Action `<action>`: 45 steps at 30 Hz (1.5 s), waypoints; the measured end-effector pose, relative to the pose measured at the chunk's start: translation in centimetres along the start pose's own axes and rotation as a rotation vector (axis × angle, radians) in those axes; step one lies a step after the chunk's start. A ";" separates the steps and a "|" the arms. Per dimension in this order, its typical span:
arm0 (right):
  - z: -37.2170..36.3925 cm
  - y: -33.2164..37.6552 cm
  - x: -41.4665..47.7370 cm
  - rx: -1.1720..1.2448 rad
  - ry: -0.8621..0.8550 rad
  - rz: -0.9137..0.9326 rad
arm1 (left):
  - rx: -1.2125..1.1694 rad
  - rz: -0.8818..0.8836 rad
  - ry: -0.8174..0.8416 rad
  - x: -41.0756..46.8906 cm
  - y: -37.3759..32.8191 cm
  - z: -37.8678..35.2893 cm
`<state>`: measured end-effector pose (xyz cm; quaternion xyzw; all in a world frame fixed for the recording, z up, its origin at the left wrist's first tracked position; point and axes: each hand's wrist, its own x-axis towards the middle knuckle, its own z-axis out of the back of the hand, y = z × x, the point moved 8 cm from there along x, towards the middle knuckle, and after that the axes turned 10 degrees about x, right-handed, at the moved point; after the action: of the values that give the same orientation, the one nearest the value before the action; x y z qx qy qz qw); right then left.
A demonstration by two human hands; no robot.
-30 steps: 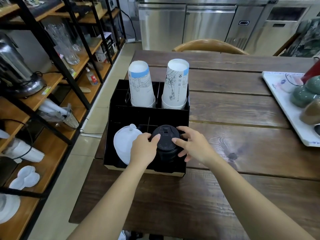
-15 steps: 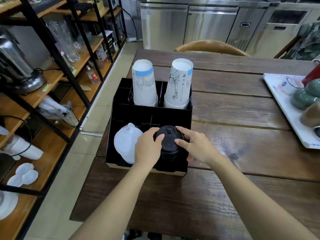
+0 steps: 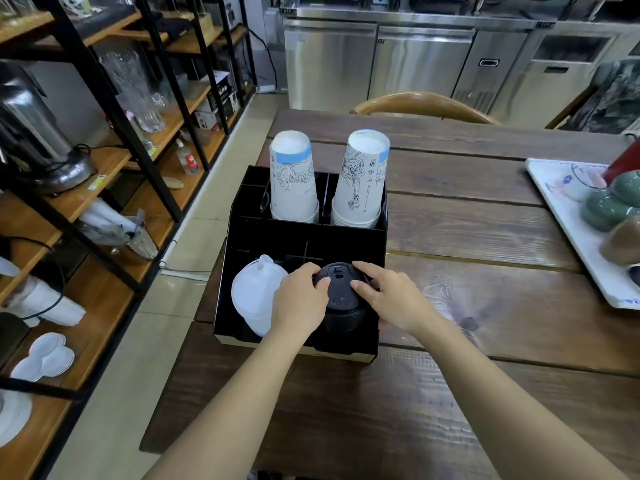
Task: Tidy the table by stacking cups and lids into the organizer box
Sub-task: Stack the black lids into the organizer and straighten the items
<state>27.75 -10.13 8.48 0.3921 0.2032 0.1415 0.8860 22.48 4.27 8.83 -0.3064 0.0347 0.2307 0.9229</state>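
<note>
A black organizer box (image 3: 304, 237) stands on the left part of the wooden table (image 3: 485, 306). Its back compartments hold two upside-down stacks of white paper cups (image 3: 293, 178) (image 3: 360, 181). White lids (image 3: 254, 296) lean in the front left compartment. A stack of black lids (image 3: 341, 296) sits in the front right compartment. My left hand (image 3: 299, 303) grips that black stack from the left, and my right hand (image 3: 388, 296) holds it from the right, with fingertips on the top lid.
A white tray (image 3: 568, 230) with green and brown cups lies at the table's right edge. A wooden chair back (image 3: 422, 102) stands beyond the table. Shelving (image 3: 104, 168) with glassware and spare lids fills the left side. Steel cabinets line the back.
Both hands have stayed on the black lid stack in the front right compartment, with the fingers shifted slightly further onto the top lid. The view has tilted a little.
</note>
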 end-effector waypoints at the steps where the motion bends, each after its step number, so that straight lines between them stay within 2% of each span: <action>1: 0.3 0.2 -0.1 -0.032 -0.034 0.019 | 0.011 -0.002 0.004 0.0 -0.2 0.2; 6: 3.9 0.9 -0.1 0.023 -0.290 0.039 | 0.076 -0.082 -0.109 0.3 -2.4 3.0; 10: 6.9 1.4 1.3 0.214 -0.404 0.037 | -0.099 -0.199 -0.164 2.2 -5.8 5.1; 13: 8.3 2.8 3.0 0.333 -0.385 0.066 | -0.244 -0.266 -0.091 4.6 -8.2 5.4; 16: 8.3 4.6 5.2 0.333 -0.258 0.141 | -0.293 -0.324 -0.043 6.5 -10.1 5.0; 18: 8.1 5.0 6.7 0.329 -0.201 0.166 | -0.387 -0.297 -0.013 7.4 -10.5 4.5; 25: 7.8 4.9 7.6 0.405 -0.244 0.238 | -0.589 -0.218 0.045 9.1 -10.1 3.5; 30: 8.3 4.9 8.1 0.372 -0.274 0.243 | -0.563 -0.231 0.027 9.0 -9.9 3.1; 35: 8.3 5.2 7.9 0.421 -0.220 0.283 | -0.454 -0.283 0.042 8.2 -10.1 3.8; 37: 8.9 4.8 7.6 0.383 -0.301 0.320 | -0.363 -0.262 -0.065 7.5 -10.0 5.3; 39: 10.2 5.0 6.7 0.288 -0.460 0.367 | -0.367 -0.275 -0.285 6.2 -9.7 8.3; 41: 11.3 7.2 5.0 0.166 -0.590 0.574 | -0.442 -0.347 -0.523 4.7 -9.2 11.9; 43: 11.1 9.7 3.6 0.058 -0.638 0.763 | -0.505 -0.384 -0.691 3.8 -8.1 14.5; 45: 10.2 11.4 3.2 0.002 -0.620 0.822 | -0.585 -0.322 -0.730 4.3 -6.3 15.6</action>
<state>34.31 -7.87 22.48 0.4639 -0.2398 0.3548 0.7755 27.94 10.62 24.10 -0.4532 -0.4050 0.1774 0.7740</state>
